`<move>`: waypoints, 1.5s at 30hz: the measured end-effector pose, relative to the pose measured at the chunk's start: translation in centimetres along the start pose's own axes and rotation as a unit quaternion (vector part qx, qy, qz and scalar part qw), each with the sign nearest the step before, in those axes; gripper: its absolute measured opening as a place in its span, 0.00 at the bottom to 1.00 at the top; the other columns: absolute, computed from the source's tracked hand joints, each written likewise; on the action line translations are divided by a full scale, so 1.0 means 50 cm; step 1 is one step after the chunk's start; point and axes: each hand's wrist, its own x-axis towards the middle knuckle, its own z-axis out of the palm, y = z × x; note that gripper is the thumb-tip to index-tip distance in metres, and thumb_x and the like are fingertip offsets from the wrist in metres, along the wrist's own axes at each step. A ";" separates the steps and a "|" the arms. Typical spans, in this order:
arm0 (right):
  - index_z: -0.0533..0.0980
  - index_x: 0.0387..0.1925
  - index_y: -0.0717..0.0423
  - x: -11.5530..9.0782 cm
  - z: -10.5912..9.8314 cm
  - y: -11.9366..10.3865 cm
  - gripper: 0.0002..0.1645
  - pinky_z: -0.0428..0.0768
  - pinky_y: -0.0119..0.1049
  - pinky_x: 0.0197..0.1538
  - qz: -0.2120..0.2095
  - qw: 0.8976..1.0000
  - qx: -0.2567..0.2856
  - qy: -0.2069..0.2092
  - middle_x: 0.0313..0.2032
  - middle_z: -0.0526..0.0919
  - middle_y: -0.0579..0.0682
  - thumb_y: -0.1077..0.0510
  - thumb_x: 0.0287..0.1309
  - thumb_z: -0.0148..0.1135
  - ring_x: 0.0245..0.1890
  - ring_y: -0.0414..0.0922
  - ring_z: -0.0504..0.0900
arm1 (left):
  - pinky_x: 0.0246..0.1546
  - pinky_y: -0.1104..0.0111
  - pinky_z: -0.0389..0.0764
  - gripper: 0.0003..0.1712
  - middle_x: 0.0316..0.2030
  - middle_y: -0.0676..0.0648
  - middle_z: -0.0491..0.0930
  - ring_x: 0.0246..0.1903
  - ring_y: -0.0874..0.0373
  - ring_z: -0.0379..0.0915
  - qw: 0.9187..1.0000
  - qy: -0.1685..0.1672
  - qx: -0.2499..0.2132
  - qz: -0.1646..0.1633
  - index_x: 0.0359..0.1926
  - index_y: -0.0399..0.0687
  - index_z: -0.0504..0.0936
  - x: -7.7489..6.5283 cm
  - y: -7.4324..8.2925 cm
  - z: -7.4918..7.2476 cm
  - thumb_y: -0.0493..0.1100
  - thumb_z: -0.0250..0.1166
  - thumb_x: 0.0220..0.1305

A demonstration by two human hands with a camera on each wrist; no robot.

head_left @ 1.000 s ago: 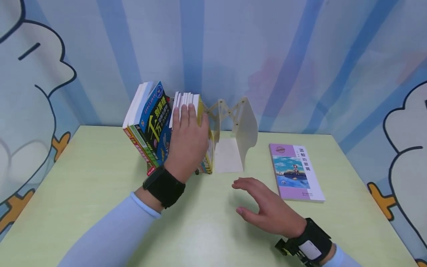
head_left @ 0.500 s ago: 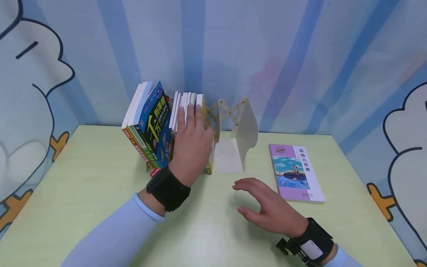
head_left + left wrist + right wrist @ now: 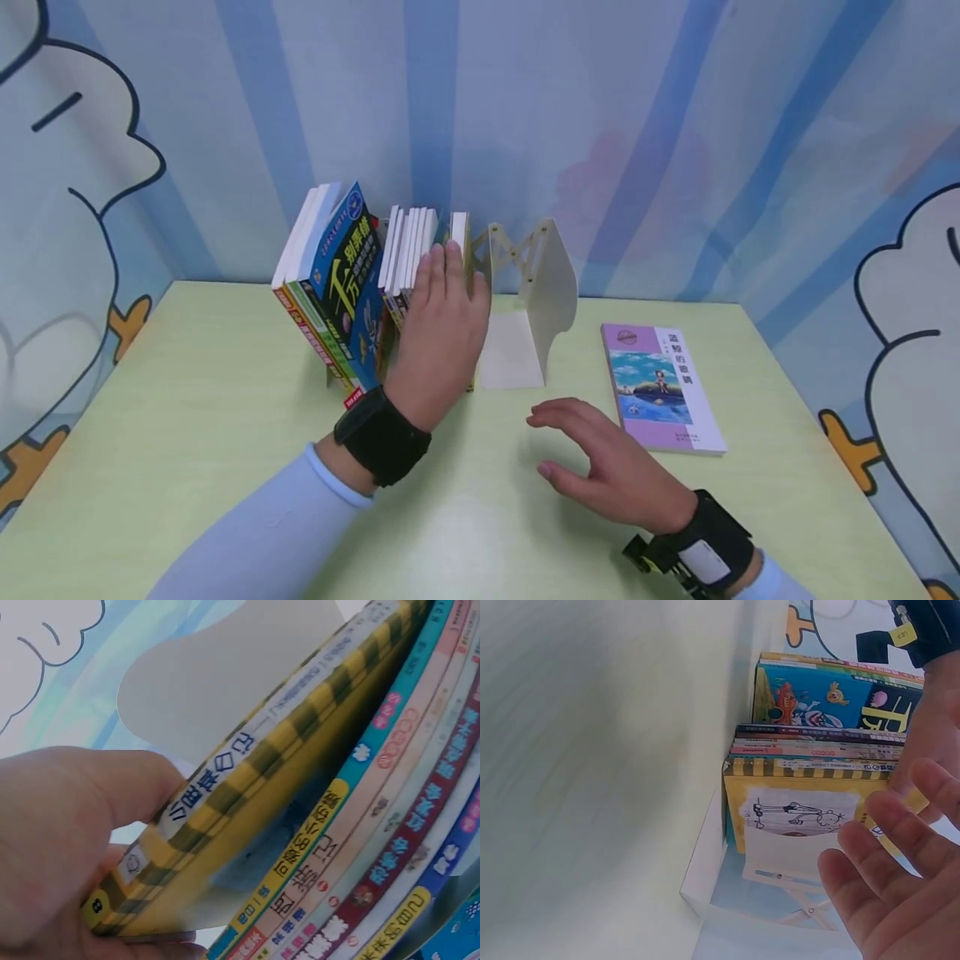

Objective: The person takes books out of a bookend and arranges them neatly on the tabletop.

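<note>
My left hand (image 3: 441,342) pinches a yellow-and-black striped book (image 3: 232,776), the thumb on its outer side and the fingers on the side facing the row. In the left wrist view, a wedge of space separates that book from several thin books (image 3: 330,847) standing together. To their left, a leaning stack of larger books has a blue cover (image 3: 347,271) showing. All stand in a white folding bookend (image 3: 551,287). My right hand (image 3: 618,473) hovers over the front of the table, fingers loosely bent, holding nothing.
A purple-and-white book (image 3: 663,387) lies flat on the right of the pale green table (image 3: 225,467). Behind the table hangs a blue striped backdrop (image 3: 510,108). The bookend's right panel stands apart from the books.
My left hand has moved to the right with the striped book, and the gap between it and the thin books has widened. My right hand has hardly moved.
</note>
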 end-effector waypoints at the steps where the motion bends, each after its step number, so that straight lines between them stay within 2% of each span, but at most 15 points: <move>1: 0.70 0.64 0.37 0.000 -0.001 0.000 0.27 0.77 0.44 0.63 0.002 1.000 0.001 -0.001 0.63 0.72 0.35 0.49 0.66 0.65 0.65 0.38 0.70 | 0.76 0.49 0.50 0.32 0.72 0.27 0.60 0.73 0.34 0.55 1.000 0.000 -0.003 0.001 0.68 0.39 0.72 0.001 0.000 0.000 0.42 0.68 0.66; 7: 0.71 0.63 0.39 0.004 -0.003 -0.001 0.25 0.76 0.43 0.64 -0.002 1.000 0.003 -0.007 0.63 0.73 0.36 0.46 0.67 0.63 0.65 0.38 0.71 | 0.75 0.52 0.55 0.33 0.73 0.28 0.57 0.75 0.39 0.53 0.999 -0.022 -0.024 0.017 0.70 0.35 0.68 0.011 0.010 -0.006 0.39 0.67 0.67; 12: 0.72 0.63 0.39 0.000 -0.001 -0.010 0.25 0.77 0.44 0.64 -0.004 1.000 0.006 -0.009 0.63 0.73 0.36 0.46 0.67 0.63 0.65 0.38 0.71 | 0.75 0.54 0.57 0.32 0.74 0.28 0.54 0.76 0.40 0.50 0.998 -0.034 -0.047 0.015 0.70 0.35 0.68 0.005 0.012 0.001 0.36 0.65 0.68; 16: 0.71 0.63 0.38 -0.005 0.000 -0.014 0.25 0.77 0.44 0.64 0.001 1.000 0.008 -0.016 0.63 0.73 0.36 0.46 0.67 0.63 0.64 0.38 0.71 | 0.70 0.58 0.67 0.31 0.75 0.28 0.53 0.68 0.42 0.67 0.998 -0.024 -0.062 0.011 0.69 0.36 0.70 -0.001 0.003 0.005 0.36 0.65 0.67; 19: 0.71 0.63 0.38 -0.005 0.001 -0.011 0.25 0.77 0.44 0.64 0.002 1.000 0.010 -0.013 0.63 0.73 0.36 0.47 0.67 0.64 0.64 0.38 0.71 | 0.62 0.61 0.76 0.29 0.74 0.28 0.53 0.58 0.44 0.77 0.998 -0.011 -0.065 0.020 0.68 0.34 0.71 -0.005 0.001 0.003 0.35 0.64 0.67; 24: 0.71 0.64 0.38 -0.002 0.002 -0.006 0.25 0.77 0.43 0.64 -0.003 1.000 0.011 -0.016 0.63 0.73 0.36 0.45 0.68 0.62 0.64 0.38 0.71 | 0.54 0.62 0.82 0.31 0.74 0.27 0.53 0.54 0.45 0.79 0.998 -0.006 -0.064 0.022 0.68 0.34 0.70 -0.013 0.004 0.001 0.35 0.65 0.66; 26: 0.71 0.64 0.38 -0.001 0.004 -0.004 0.25 0.77 0.44 0.64 -0.003 1.000 0.011 -0.017 0.63 0.73 0.36 0.44 0.68 0.62 0.64 0.38 0.71 | 0.48 0.64 0.84 0.30 0.74 0.28 0.53 0.47 0.47 0.81 0.997 0.005 -0.071 0.012 0.68 0.35 0.71 -0.016 0.005 0.003 0.36 0.66 0.66; 30: 0.71 0.63 0.37 -0.001 0.007 -0.002 0.25 0.77 0.44 0.63 0.006 1.000 0.011 -0.020 0.62 0.73 0.36 0.46 0.67 0.63 0.64 0.37 0.72 | 0.29 0.67 0.83 0.27 0.75 0.31 0.55 0.29 0.53 0.77 0.996 0.032 -0.082 0.001 0.66 0.37 0.73 -0.027 0.008 0.007 0.37 0.65 0.67; 33: 0.72 0.63 0.37 -0.006 0.007 0.000 0.24 0.78 0.45 0.63 0.012 1.000 0.009 -0.021 0.62 0.73 0.36 0.46 0.68 0.62 0.64 0.38 0.72 | 0.20 0.70 0.78 0.25 0.75 0.33 0.55 0.23 0.56 0.73 0.994 0.044 -0.097 0.007 0.64 0.37 0.74 -0.035 0.016 0.007 0.36 0.64 0.68; 36: 0.71 0.64 0.37 -0.008 0.006 0.002 0.24 0.77 0.45 0.63 0.017 1.000 0.009 -0.022 0.62 0.73 0.36 0.44 0.68 0.61 0.64 0.38 0.72 | 0.19 0.71 0.79 0.23 0.76 0.34 0.53 0.24 0.57 0.77 0.993 0.049 -0.105 0.019 0.62 0.35 0.73 -0.044 0.027 0.008 0.36 0.64 0.68; 40: 0.71 0.64 0.37 -0.010 0.003 0.000 0.25 0.77 0.45 0.63 0.025 0.999 0.011 -0.020 0.63 0.73 0.35 0.45 0.67 0.63 0.64 0.37 0.71 | 0.27 0.70 0.84 0.22 0.77 0.34 0.52 0.35 0.53 0.82 0.993 0.063 -0.098 0.032 0.60 0.33 0.75 -0.054 0.032 0.011 0.35 0.65 0.67; 42: 0.71 0.64 0.37 -0.011 0.001 -0.002 0.26 0.77 0.45 0.63 0.028 0.999 0.010 -0.018 0.63 0.73 0.35 0.47 0.67 0.64 0.64 0.37 0.72 | 0.27 0.70 0.84 0.21 0.77 0.34 0.51 0.38 0.53 0.83 0.993 0.061 -0.098 0.033 0.60 0.33 0.74 -0.060 0.029 0.012 0.34 0.64 0.67; 45: 0.71 0.64 0.37 -0.013 0.000 -0.003 0.26 0.78 0.45 0.63 0.032 0.999 0.008 -0.015 0.62 0.74 0.34 0.46 0.66 0.64 0.63 0.37 0.72 | 0.22 0.72 0.80 0.24 0.78 0.35 0.47 0.35 0.53 0.82 0.991 0.045 -0.123 0.022 0.63 0.36 0.74 -0.072 0.021 0.011 0.34 0.65 0.67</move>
